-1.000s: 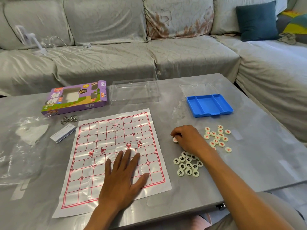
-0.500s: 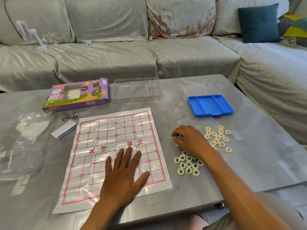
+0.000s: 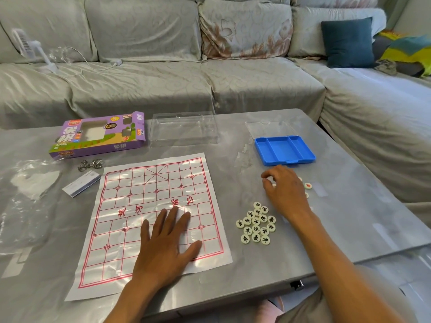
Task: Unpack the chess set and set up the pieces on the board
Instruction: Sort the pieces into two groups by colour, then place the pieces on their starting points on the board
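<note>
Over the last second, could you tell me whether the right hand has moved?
Yes. The right hand has shifted away from the black-lettered pieces toward the blue tray, now over the red-lettered ones.

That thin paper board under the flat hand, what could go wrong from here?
1. The board is a creased sheet; if the left hand lifts, it may shift or curl and tip pieces.
2. The right hand works over the red pieces; its forearm passes close to the black pieces and could scatter them.

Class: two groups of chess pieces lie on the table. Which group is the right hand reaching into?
The red-lettered pieces, nearest the blue tray; the right hand covers most of them. The black-lettered pieces lie untouched, nearer the person.
</note>
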A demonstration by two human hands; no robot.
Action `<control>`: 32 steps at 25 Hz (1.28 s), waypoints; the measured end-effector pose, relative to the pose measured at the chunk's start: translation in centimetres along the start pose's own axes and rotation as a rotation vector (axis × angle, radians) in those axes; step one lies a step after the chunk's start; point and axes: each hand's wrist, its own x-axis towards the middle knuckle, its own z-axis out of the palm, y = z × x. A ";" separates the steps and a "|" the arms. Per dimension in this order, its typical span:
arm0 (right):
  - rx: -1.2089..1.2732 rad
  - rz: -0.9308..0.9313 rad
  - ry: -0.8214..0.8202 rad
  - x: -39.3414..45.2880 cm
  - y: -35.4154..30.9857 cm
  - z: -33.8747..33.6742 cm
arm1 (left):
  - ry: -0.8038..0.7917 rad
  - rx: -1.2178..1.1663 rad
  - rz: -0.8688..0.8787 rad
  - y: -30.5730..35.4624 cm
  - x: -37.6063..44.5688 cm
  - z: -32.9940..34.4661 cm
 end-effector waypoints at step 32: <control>-0.045 0.088 -0.068 -14.1 -0.7 2.2 | 0.014 -0.059 0.084 -4.0 -7.0 -0.9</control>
